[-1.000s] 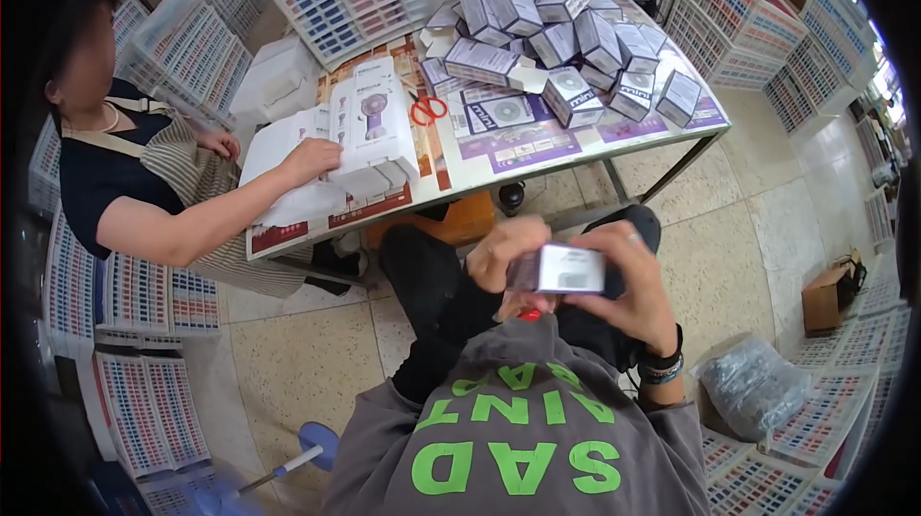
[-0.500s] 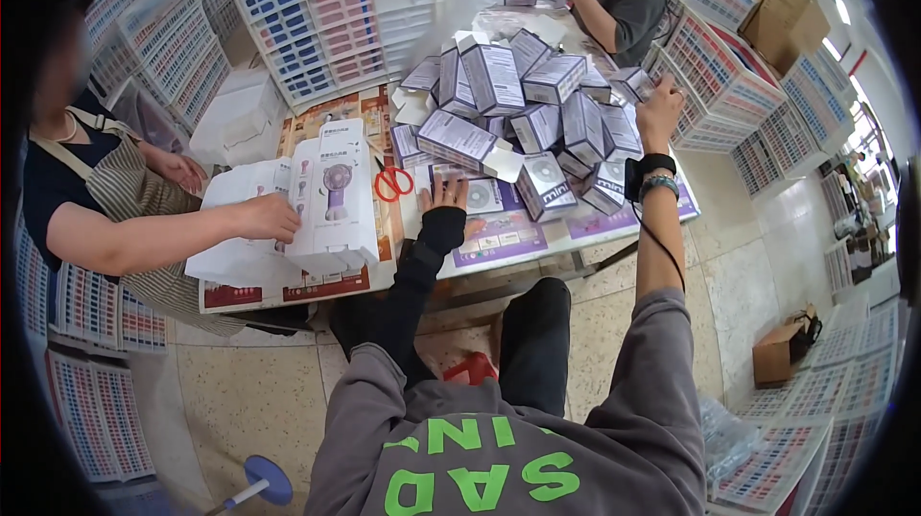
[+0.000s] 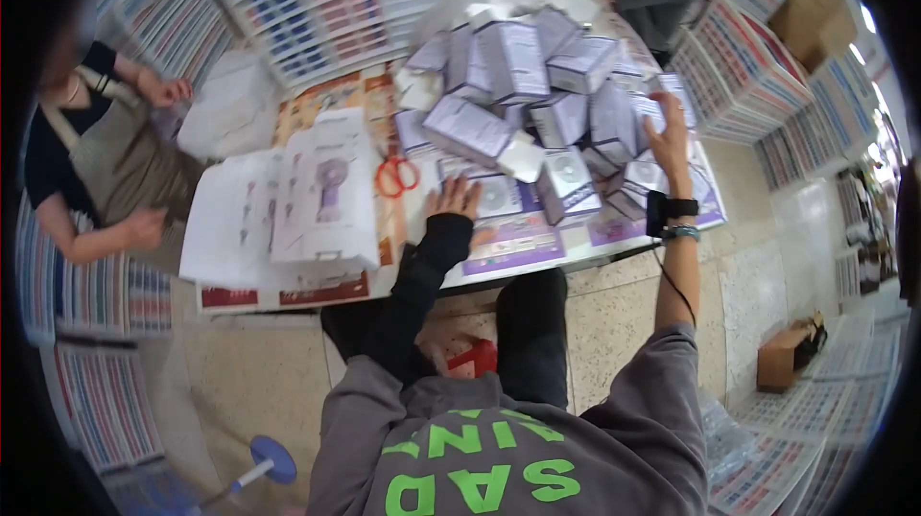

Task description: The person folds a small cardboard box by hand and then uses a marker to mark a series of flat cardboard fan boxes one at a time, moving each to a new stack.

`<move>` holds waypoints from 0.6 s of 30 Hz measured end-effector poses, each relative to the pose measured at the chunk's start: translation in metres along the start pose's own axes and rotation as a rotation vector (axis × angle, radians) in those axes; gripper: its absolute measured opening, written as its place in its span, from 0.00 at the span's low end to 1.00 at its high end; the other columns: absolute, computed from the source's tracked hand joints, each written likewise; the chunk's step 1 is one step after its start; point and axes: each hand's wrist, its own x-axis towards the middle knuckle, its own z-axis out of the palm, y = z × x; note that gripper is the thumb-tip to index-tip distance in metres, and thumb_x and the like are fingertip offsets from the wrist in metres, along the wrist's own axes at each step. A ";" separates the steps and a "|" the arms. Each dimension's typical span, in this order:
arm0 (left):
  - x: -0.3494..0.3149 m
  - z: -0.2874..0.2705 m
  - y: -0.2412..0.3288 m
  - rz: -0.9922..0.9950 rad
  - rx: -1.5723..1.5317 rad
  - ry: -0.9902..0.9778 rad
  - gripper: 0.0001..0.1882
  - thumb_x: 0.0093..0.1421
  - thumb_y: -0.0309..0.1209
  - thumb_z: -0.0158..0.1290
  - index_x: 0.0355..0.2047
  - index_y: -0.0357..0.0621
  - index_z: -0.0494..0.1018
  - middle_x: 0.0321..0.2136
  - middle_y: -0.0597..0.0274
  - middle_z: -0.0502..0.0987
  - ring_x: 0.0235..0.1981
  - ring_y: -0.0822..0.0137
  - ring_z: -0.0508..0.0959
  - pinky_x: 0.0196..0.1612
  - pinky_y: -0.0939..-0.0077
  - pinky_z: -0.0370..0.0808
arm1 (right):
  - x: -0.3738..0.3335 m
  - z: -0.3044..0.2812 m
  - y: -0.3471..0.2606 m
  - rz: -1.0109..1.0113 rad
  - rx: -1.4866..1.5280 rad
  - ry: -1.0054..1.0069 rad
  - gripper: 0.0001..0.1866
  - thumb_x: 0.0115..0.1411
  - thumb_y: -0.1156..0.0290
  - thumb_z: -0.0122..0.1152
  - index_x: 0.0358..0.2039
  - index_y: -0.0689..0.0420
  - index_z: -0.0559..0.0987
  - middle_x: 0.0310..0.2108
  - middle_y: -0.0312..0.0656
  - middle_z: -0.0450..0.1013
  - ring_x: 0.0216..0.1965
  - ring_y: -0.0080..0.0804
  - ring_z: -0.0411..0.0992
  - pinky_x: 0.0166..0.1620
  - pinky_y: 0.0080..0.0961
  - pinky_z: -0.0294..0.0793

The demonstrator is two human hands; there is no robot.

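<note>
Saw small cartons heaped on the table: oblong, pale violet-grey and white, some with loose white flaps, some bearing a round grille picture, with print too blurred to read. Found the left hand laid down near their front left, fingers spread, gripping nothing. Saw the right hand at their right side, fingers curved; could not tell whether grasping a carton.
</note>
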 end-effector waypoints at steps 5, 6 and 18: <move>-0.045 -0.021 0.008 -0.070 0.004 -0.105 0.43 0.48 0.52 0.58 0.61 0.46 0.57 0.60 0.47 0.58 0.63 0.46 0.54 0.60 0.44 0.53 | -0.011 -0.010 0.111 0.530 -0.293 0.151 0.36 0.46 0.57 0.67 0.55 0.55 0.68 0.52 0.53 0.67 0.55 0.49 0.64 0.58 0.39 0.60; -0.048 -0.020 0.010 -0.044 0.005 -0.069 0.42 0.49 0.50 0.58 0.61 0.47 0.57 0.60 0.49 0.58 0.63 0.47 0.55 0.60 0.45 0.54 | -0.020 -0.022 0.153 0.573 -0.210 0.051 0.41 0.46 0.54 0.68 0.58 0.57 0.65 0.55 0.54 0.65 0.57 0.50 0.62 0.60 0.39 0.58; -0.081 -0.051 -0.001 0.237 -0.095 -0.156 0.38 0.41 0.30 0.64 0.57 0.58 0.66 0.56 0.56 0.65 0.60 0.52 0.63 0.59 0.51 0.62 | -0.005 -0.030 0.202 0.357 0.032 -0.153 0.31 0.65 0.51 0.45 0.60 0.62 0.61 0.60 0.55 0.60 0.63 0.43 0.56 0.63 0.30 0.52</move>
